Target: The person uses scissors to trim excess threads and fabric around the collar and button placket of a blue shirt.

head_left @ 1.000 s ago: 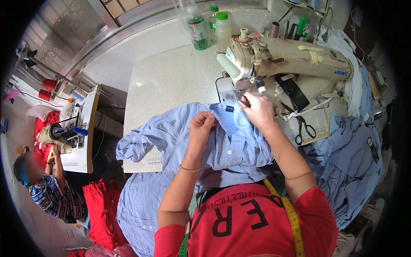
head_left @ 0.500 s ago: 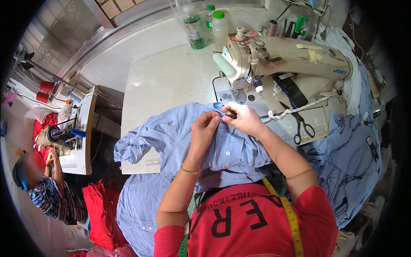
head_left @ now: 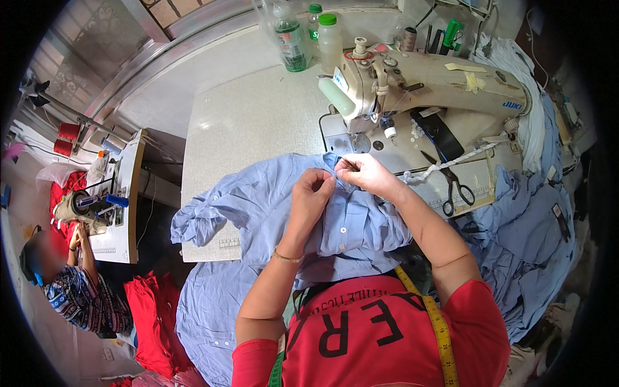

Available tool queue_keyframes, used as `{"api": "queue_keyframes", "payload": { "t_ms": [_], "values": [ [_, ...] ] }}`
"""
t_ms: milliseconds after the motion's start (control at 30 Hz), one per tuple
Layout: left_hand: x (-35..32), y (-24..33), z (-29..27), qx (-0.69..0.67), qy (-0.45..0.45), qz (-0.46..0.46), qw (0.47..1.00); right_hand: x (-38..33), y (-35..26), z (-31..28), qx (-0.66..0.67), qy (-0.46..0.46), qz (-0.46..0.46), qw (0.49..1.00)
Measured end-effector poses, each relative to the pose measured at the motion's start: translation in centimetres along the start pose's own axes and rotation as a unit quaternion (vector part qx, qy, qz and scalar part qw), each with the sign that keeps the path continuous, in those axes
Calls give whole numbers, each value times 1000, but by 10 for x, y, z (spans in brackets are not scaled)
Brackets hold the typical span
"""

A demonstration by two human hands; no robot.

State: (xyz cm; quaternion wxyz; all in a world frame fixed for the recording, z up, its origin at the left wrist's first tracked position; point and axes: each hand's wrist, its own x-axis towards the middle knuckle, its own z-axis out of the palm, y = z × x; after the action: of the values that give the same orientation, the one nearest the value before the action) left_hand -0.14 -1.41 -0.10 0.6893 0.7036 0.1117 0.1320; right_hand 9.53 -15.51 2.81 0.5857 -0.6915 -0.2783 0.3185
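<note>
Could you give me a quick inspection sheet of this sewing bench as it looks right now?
Surface: pale speckled table, bare at its far left part.
Job's things: blue shirt spread on the table in front of the sewing machine, white buttons showing.
Clutter: scissors, dark phone, bottles at the far edge, heap of blue cloth at right.
Hands: left hand and right hand both pinch the shirt's edge, close together.
Cables: white cord lies by the scissors.
Surroundings: another person at a second machine, red cloth on the floor.
</note>
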Motion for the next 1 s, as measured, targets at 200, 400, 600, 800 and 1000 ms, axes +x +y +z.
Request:
{"api": "queue_keyframes", "payload": {
  "t_ms": [200,400,600,800,1000],
  "values": [
    [2,0,1,11,5,-6,1000,1,5,2,2,-16,-33,999],
    [1,-5,-1,-29,7,-10,1000,1,3,5,-13,9,-33,999],
    [-1,-5,1,-33,11,34,999,0,5,4,-15,7,-34,999],
    [-1,-5,-1,-19,21,16,999,0,6,6,-37,16,-41,998],
    [0,-4,-2,-50,14,-6,999,3,15,7,-73,36,-74,994]
  ]
}}
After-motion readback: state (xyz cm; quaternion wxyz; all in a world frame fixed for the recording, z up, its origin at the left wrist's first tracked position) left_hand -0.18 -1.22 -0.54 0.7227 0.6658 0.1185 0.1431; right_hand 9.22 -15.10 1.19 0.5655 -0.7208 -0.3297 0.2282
